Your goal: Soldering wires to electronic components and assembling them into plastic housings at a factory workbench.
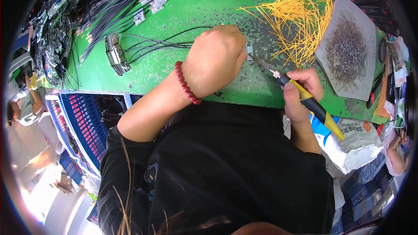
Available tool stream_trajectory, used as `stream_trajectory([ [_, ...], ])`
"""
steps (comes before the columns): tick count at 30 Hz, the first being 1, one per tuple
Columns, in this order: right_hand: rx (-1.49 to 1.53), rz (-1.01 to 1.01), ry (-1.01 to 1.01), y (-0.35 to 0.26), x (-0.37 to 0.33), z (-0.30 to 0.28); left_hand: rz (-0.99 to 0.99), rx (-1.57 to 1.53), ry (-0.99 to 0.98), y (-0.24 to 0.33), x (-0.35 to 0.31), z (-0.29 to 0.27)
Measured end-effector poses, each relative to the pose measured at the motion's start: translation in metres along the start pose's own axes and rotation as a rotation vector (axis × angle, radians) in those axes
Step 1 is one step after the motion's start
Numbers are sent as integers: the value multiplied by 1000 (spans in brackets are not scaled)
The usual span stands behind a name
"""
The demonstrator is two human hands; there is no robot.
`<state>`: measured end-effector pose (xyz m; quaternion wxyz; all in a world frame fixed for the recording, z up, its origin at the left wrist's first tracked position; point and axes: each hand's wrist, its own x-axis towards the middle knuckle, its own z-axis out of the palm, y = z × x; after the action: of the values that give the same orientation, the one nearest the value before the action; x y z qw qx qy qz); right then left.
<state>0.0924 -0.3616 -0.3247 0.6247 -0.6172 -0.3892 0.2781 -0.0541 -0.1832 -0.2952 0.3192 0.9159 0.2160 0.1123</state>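
My right hand grips a yellow and black soldering iron. The iron's metal tip points up and left, reaching a small pale circuit board on the green bench. Over the bench beside that board, my left hand is closed with its knuckles up and a red bead bracelet on the wrist. Its fingertips are hidden, so what they pinch does not show. Several black wires run from the left to beneath this hand. A dark metal block sits at the wires' left end.
Loose yellow wires lie heaped at the far right. Beside them is a grey board with dark burnt residue. Black cables with small circuit boards are bundled at the far left. A blue crate stands below the bench.
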Motion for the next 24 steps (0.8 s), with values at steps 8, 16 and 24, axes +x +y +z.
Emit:
stream_trajectory([
  [8, 73, -123, 65, 8, -6, 0, 20, -5, 18, -4, 1, 3],
  [16, 31, -70, 126, -4, 2, 13, 23, 23, 71, -8, -5, 8],
  [24, 2, -43, 40, 0, -4, 11, 264, -157, 351, -6, -21, 1],
])
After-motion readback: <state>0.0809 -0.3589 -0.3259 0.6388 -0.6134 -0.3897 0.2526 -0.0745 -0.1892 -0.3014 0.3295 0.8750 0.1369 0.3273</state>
